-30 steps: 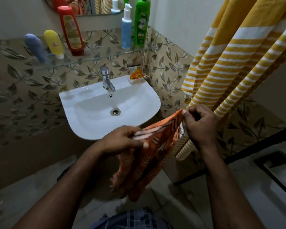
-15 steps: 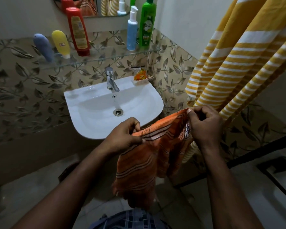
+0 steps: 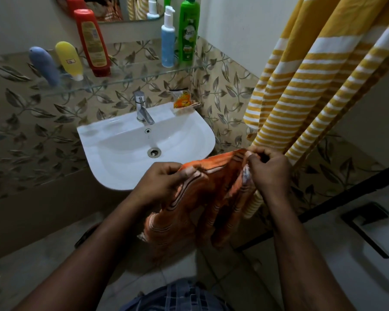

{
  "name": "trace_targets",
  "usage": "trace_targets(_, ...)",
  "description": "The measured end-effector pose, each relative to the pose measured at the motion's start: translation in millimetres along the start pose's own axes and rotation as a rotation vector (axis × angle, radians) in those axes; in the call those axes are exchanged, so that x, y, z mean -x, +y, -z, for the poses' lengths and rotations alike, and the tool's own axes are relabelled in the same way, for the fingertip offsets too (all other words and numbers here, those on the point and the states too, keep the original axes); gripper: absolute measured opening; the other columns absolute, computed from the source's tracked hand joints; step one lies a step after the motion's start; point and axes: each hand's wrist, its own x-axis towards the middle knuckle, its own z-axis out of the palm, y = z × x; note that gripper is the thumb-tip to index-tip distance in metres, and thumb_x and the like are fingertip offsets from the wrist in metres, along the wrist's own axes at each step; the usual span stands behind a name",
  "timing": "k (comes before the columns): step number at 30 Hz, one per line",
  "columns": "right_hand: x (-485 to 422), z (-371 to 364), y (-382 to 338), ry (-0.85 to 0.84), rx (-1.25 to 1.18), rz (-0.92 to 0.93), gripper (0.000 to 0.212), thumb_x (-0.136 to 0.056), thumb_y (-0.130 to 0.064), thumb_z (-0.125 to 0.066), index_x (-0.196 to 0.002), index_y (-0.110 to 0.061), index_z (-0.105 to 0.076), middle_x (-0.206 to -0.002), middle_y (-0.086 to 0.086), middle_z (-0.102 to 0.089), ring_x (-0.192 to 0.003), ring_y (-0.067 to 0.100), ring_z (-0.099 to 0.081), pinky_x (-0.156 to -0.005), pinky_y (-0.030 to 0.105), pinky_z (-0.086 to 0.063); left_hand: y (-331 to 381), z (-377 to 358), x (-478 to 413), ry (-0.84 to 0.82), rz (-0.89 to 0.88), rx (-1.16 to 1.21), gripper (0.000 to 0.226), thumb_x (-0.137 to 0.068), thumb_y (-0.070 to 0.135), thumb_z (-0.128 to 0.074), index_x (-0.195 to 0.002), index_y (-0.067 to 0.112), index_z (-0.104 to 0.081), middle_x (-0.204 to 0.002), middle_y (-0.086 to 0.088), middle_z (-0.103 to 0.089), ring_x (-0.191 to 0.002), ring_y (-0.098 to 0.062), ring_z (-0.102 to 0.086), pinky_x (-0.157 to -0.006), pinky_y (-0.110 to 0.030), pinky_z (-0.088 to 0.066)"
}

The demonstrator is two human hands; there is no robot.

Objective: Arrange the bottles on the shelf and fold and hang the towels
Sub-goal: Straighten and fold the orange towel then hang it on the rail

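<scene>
Towel, orange striped, hangs in front of sink, top edge bunched between both hands. Left hand pinches left end, thumb on top; right hand pinches right corner, fingers curled. Yellow striped towel hangs just behind right hand. Glass shelf above sink carries red bottle, green bottle, three others.

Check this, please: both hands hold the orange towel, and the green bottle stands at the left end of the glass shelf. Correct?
No: the head view shows the green bottle at the right end of the glass shelf. The left hand and right hand do hold the orange towel.
</scene>
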Motion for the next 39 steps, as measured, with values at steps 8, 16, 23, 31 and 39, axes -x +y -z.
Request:
trace_targets(8,28.1,-14.7,-16.3,-0.509,0.056,0.513,0.044,-0.082,-0.016,-0.075,-0.127,-0.016,-0.075,-0.105,-0.002,-0.064,-0.096,0.011,-0.061,-0.081,0.025,-0.053,23.5,-14.7,-14.5,-0.126,-0.345,-0.639,0.020,-0.099,0.029,-0.071,-0.118,0.031,-0.078,-0.108,0.010,-0.079,-0.100,-0.007,-0.073,-0.088,-0.040,-0.057)
trace_targets(16,25.7,-13.3,-7.3,-0.214,0.089,0.314,0.010,-0.083,-0.008,-0.075,-0.085,-0.016,-0.081,-0.078,-0.008,-0.070,-0.073,0.008,-0.064,-0.067,0.028,-0.051,26.9,-6.6,-14.6,-0.054,-0.224,-0.662,0.019,-0.086,0.023,-0.082,-0.091,0.033,-0.067,-0.070,0.008,-0.070,-0.066,-0.004,-0.064,-0.062,-0.028,-0.048)
trace_targets(23,6.5,0.0,-6.9,-0.018,-0.039,0.054,0.014,-0.088,-0.016,-0.077,-0.083,-0.029,-0.076,-0.076,-0.012,-0.072,-0.078,0.017,-0.073,-0.077,0.046,-0.063,-13.5,9.6,-9.6,-0.216,0.015,-0.875,0.013,-0.097,0.036,-0.069,-0.084,0.035,-0.067,-0.088,0.015,-0.063,-0.085,-0.005,-0.060,-0.070,-0.029,-0.044)
trace_targets(31,2.7,0.2,3.4,0.030,0.013,-0.092,0.013,-0.093,-0.018,-0.073,-0.080,-0.021,-0.075,-0.071,-0.010,-0.068,-0.070,0.011,-0.066,-0.063,0.031,-0.054,-16.8,21.8,-1.4,0.059,0.039,-0.131,0.022,-0.092,0.034,-0.074,-0.077,0.018,-0.068,-0.066,-0.002,-0.060,-0.062,-0.017,-0.052,-0.065,-0.033,-0.040)
trace_targets(39,23.6,2.6,2.1,0.010,-0.032,0.028,0.009,-0.092,-0.025,-0.074,-0.097,-0.032,-0.078,-0.097,-0.012,-0.075,-0.097,0.007,-0.071,-0.091,0.043,-0.061,42.9,-20.9,15.7,0.040,-0.084,0.213,0.010,-0.105,0.014,-0.058,-0.113,0.020,-0.060,-0.075,-0.016,-0.062,-0.063,-0.026,-0.061,-0.058,-0.029,-0.048)
